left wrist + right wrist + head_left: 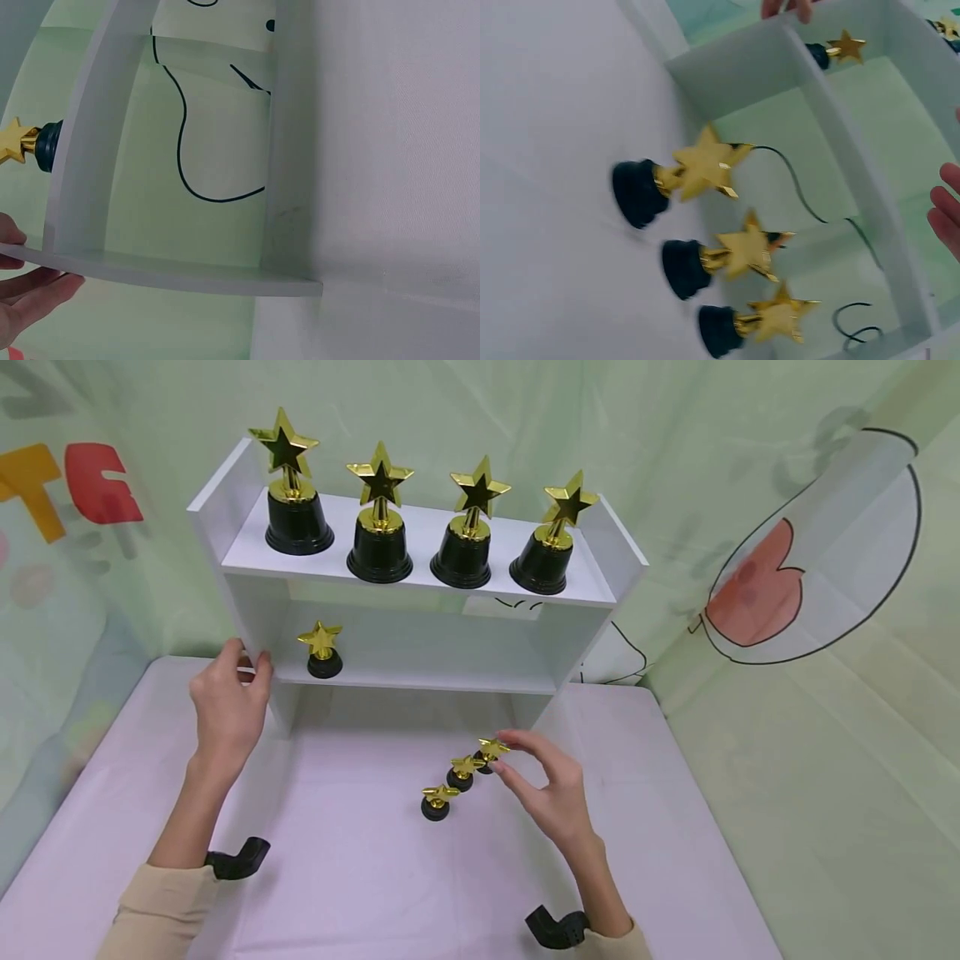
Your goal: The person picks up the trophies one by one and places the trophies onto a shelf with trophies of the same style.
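Right grip (550,787) poised, thumb and forefinger apart, right beside the farthest small trophy (492,749) on the counter (360,868), contact unclear! Left grip (230,700) pinches the shelf (435,683). Trophy looks light, stiff, slippery; the black base (482,764) should offer surest hold.

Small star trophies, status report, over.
Left hand grips left side panel of white shelf unit. Right hand at farthest of three small star trophies on table, contact unclear. Fourth small trophy stands on lower shelf. No obstruction visible.
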Motion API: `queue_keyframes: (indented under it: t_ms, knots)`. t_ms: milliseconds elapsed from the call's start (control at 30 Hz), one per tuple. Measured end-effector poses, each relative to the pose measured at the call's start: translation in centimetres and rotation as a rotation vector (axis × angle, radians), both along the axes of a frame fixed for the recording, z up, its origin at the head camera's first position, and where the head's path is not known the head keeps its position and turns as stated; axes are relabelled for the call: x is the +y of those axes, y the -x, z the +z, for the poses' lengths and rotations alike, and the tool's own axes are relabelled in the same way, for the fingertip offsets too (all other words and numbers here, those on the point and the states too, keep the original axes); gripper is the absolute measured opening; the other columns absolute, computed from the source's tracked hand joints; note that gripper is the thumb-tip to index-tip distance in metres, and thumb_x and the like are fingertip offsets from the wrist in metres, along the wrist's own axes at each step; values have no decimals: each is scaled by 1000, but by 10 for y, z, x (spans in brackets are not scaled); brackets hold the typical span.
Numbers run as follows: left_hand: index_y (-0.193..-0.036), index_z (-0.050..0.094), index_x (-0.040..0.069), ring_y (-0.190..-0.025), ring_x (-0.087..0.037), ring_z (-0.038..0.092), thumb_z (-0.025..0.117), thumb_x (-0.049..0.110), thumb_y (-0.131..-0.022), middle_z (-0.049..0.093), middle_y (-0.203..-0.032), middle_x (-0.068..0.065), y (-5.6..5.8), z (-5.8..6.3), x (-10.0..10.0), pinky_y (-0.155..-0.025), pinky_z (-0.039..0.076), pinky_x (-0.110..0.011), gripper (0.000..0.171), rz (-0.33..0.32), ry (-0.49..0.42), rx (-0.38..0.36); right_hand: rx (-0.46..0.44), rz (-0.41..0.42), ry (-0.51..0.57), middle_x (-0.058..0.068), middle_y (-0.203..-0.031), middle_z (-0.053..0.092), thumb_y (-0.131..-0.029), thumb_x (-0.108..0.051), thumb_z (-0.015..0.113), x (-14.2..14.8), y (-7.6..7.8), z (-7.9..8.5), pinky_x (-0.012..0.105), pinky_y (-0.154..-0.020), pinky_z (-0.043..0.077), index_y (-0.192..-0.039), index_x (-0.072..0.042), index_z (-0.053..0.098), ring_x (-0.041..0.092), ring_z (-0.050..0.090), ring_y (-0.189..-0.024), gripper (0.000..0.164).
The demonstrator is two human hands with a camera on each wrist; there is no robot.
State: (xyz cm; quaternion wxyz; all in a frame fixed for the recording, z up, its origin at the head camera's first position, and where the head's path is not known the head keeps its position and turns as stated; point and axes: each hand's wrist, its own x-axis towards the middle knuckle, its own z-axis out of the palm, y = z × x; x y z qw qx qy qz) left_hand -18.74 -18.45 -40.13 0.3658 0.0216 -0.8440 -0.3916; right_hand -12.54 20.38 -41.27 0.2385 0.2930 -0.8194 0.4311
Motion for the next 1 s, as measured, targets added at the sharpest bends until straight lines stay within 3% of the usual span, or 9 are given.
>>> queue_keyframes:
  t_ms: [167,233,400,467,500,767,833,1000]
  knots:
    - [-99,62,-11,-73,-45,72,61,5,-99,72,-90,-31,1,-1,1,-69,28,7,17,2,3,-3,-88,73,-35,14,-119,73,-80,6,83,-12,-5,-26,21,-99,53,-125,-2,68,27,71,-106,48]
    - [-99,62,-11,-73,-45,72,61,5,-99,72,-89,-31,1,-1,1,-68,43,0,17,0,5,-1,-96,91,-36,14,-118,73,-79,7,83,-17,-7,-37,22,-98,54,-124,-1,67,27,71,-106,49]
    - [-97,62,-10,-74,-45,72,61,5,-99,72,-90,-31,0,0,2,-66,45,-2,16,-5,-11,-6,-91,93,-56,13,-117,74,-78,6,84,-28,-13,-62,26,-96,56,-123,0,67,28,72,-105,48]
    - [-97,62,-10,-74,-45,72,61,5,-99,72,-90,-31,0,0,2,-68,30,6,16,-3,-21,-6,-101,90,-71,11,-118,74,-80,3,84,-32,-14,-71,28,-95,57,-123,-1,67,28,72,-105,46]
    - [-96,62,-10,-74,-45,72,61,5,-99,72,-89,-31,0,1,2,-68,29,6,15,-2,-26,-4,-105,89,-76,11,-118,74,-81,2,84,-34,-15,-75,30,-94,58,-124,-1,67,27,72,-106,46]
    - [-99,63,-10,-74,-45,72,61,5,-99,73,-90,-31,0,0,1,-69,29,6,16,8,-18,-12,-259,69,-15,14,-121,74,-85,-1,81,-42,-13,-100,42,-91,60,-125,-1,67,30,73,-106,42]
    - [-100,63,-10,-74,-44,72,61,5,-99,73,-91,-30,0,0,1,-69,36,3,16,10,-13,-16,-305,63,10,14,-121,73,-86,0,81,-42,-12,-105,43,-91,60,-125,-1,67,30,73,-106,41]
    - [-101,63,-10,-74,-45,72,61,6,-100,72,-91,-31,0,-1,1,-68,35,4,16,9,-8,-21,-391,40,59,10,-117,75,-88,0,78,-42,-9,-115,36,-92,60,-120,-5,71,27,74,-104,33]
